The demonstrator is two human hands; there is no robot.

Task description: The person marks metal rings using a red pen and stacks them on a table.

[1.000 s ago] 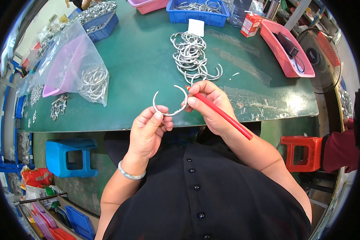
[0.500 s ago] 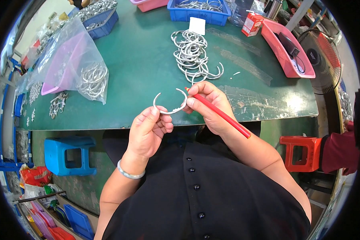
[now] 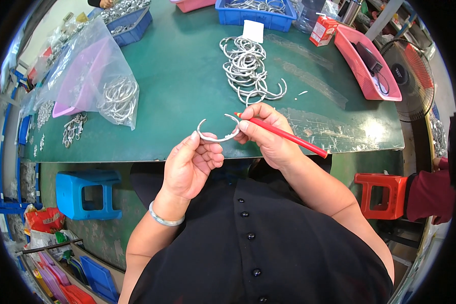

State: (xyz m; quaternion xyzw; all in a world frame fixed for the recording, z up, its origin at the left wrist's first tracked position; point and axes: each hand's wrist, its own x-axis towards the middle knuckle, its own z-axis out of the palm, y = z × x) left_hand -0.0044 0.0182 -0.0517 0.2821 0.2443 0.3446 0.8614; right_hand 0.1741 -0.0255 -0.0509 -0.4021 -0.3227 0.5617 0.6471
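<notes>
A silver open-ended cuff bangle point(image 3: 219, 140) is pinched between the thumb and fingers of my left hand point(image 3: 190, 164), its gap turned away from me. My right hand point(image 3: 272, 139) grips a red pencil point(image 3: 296, 139) whose tip points left, by the right end of the bangle. Fingertips of that hand also touch or nearly touch the bangle's right side. Just beyond my hands, a heap of similar silver bangles point(image 3: 244, 66) lies on the green table point(image 3: 177, 66). A pale bangle point(image 3: 163, 220) encircles my left wrist.
A clear plastic bag point(image 3: 117, 99) with bangles lies over a pink basket point(image 3: 68, 101) at left. Blue trays point(image 3: 256, 19) stand at the back, a pink basket point(image 3: 370, 63) at right near a fan point(image 3: 408, 76). Stools, one blue point(image 3: 88, 180) and one red point(image 3: 380, 181), flank me.
The pencil has swung to a flatter angle, its rear end rising and moving right. The bangle has tipped so its ring looks flatter, and my left hand has shifted slightly right.
</notes>
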